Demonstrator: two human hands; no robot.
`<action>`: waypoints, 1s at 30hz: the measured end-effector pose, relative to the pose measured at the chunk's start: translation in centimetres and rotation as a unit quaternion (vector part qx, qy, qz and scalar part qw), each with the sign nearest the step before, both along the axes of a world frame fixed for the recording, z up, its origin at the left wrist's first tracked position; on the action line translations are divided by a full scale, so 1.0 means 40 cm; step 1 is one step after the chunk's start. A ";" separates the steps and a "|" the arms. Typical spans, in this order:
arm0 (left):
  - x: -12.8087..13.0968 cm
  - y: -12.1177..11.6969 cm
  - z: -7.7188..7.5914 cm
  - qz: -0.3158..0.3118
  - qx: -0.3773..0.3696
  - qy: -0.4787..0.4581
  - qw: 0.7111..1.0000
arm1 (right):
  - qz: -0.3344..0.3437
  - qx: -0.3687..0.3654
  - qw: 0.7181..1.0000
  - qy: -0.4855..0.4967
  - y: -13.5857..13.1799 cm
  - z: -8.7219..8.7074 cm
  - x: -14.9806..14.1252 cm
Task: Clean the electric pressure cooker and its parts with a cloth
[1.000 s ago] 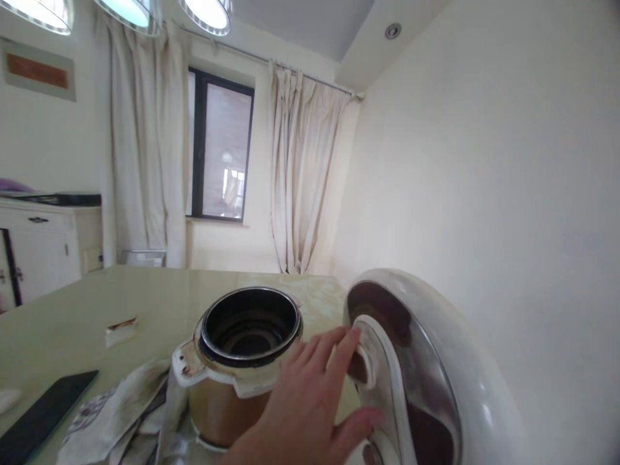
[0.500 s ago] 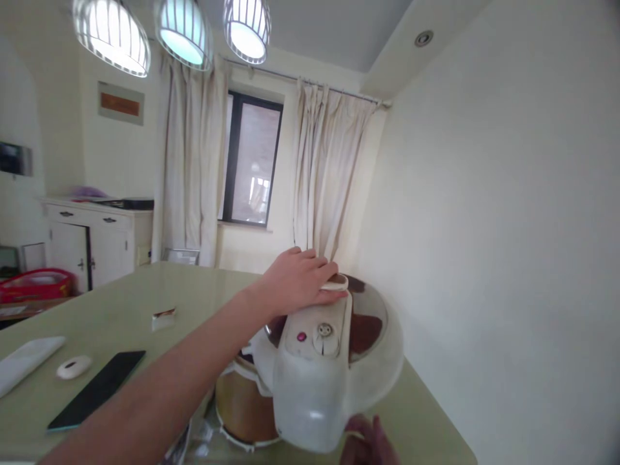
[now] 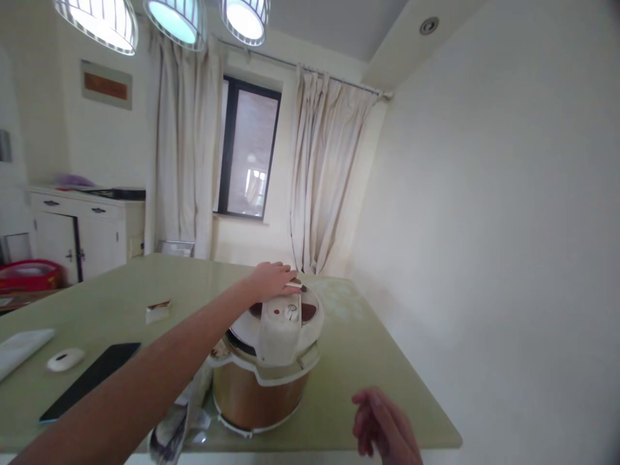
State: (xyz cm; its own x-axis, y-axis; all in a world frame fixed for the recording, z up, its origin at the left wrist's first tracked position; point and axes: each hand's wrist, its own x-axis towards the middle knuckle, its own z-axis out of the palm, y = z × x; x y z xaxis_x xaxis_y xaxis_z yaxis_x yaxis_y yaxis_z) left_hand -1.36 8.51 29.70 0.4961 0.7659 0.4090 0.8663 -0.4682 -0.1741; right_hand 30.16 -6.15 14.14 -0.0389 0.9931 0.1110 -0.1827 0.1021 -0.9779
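Observation:
My left hand [image 3: 275,283] is closed around the handle of a white pressure cooker lid [image 3: 281,342] with brown panels and a red button. The lid lies over the top of a brown-and-white pressure cooker pot [image 3: 261,397]; a dark gap shows along the left side, and I cannot tell whether it is fully seated. Off to the right of the pot, above the table's front edge, my right hand [image 3: 382,423] holds nothing, its fingers loosely bent and apart. It touches neither the lid nor the pot.
On the green tabletop [image 3: 194,284] lie a black phone-like slab [image 3: 92,381], a white oval item [image 3: 65,360], a long white item [image 3: 22,349] and a small box [image 3: 158,312]. A crumpled plastic bag [image 3: 179,420] is beside the pot. A wall [image 3: 484,226] stands right.
The lid has moved away from me and down onto the pot in my left hand, uncovering more of the pot's front. My right hand has come away from the lid to the right.

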 end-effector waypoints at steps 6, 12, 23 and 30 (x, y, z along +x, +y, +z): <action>-0.084 -0.079 -0.027 -0.028 -0.023 -0.291 0.956 | 0.046 0.251 0.943 -0.215 0.152 0.257 -0.097; -0.144 -0.249 -0.232 0.128 0.043 -0.659 0.740 | 0.105 0.309 0.862 -0.387 0.389 0.377 -0.283; -0.036 -0.253 -0.397 0.138 0.187 -0.717 0.657 | 0.053 0.365 0.612 -0.699 0.417 0.396 -0.423; -0.051 -0.250 -0.420 0.151 0.209 -0.696 0.670 | -0.008 0.326 0.575 -0.750 0.391 0.405 -0.452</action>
